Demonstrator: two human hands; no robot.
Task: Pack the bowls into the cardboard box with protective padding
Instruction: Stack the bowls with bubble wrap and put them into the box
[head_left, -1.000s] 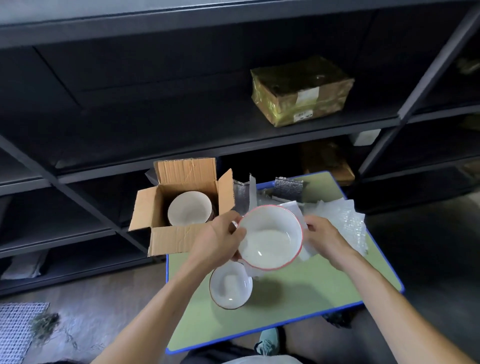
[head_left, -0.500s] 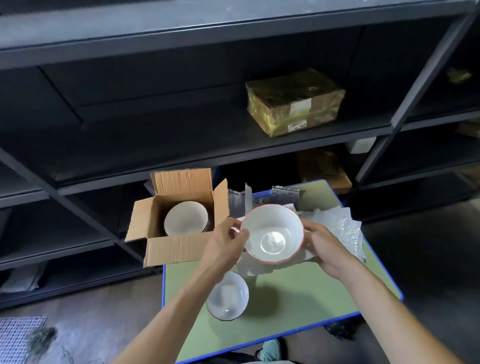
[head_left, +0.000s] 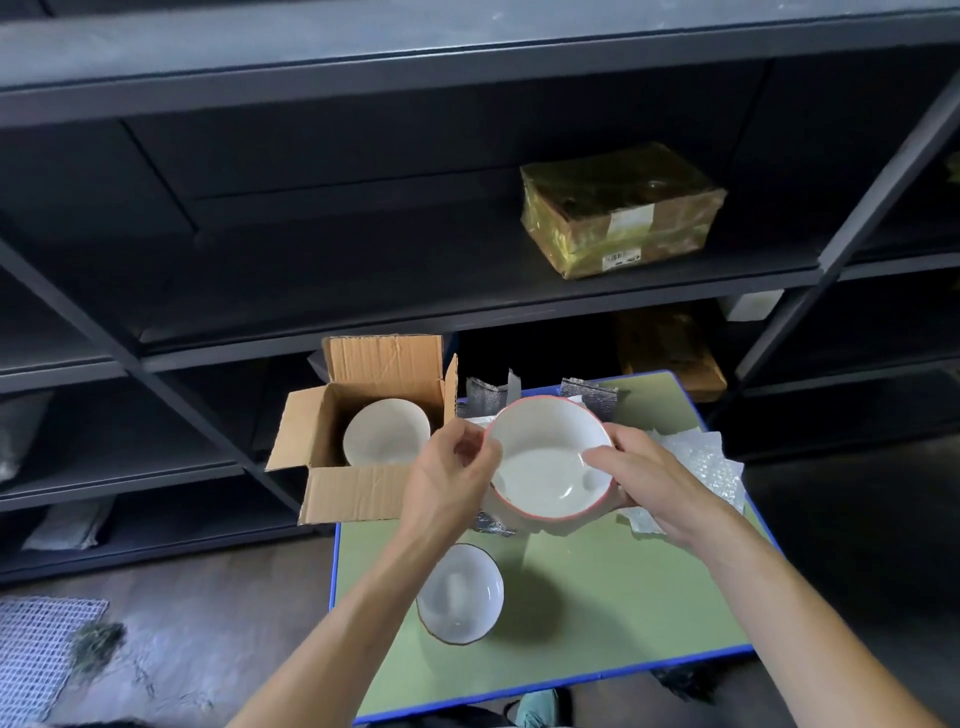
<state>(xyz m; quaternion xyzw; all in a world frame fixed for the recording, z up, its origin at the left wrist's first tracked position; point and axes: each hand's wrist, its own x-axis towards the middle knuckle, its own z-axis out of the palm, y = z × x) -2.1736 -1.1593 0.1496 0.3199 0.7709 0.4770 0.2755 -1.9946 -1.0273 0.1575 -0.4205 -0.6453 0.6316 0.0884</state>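
A white bowl with a red rim (head_left: 540, 467) is held above the green table (head_left: 597, 623), tilted toward me. My left hand (head_left: 447, 483) grips its left rim and my right hand (head_left: 644, 483) grips its right side, thumb inside the bowl. The open cardboard box (head_left: 358, 493) stands at the table's left far corner with a white bowl (head_left: 387, 431) inside it. A second white bowl with a dark rim (head_left: 460, 592) sits on the table below my left hand. Bubble wrap (head_left: 706, 462) lies to the right, partly under my right hand.
Silver foil padding pieces (head_left: 587, 397) stand at the table's far edge. Dark metal shelving (head_left: 363, 280) rises behind, holding a taped yellow-brown parcel (head_left: 618, 208). A brown box (head_left: 670, 353) sits on the lower shelf. A mesh mat (head_left: 36, 654) lies on the floor at left.
The red-rimmed bowl has tipped flatter and my right thumb now hooks over its rim into the bowl. The padding sheet seen under the bowl has dropped out from under it.
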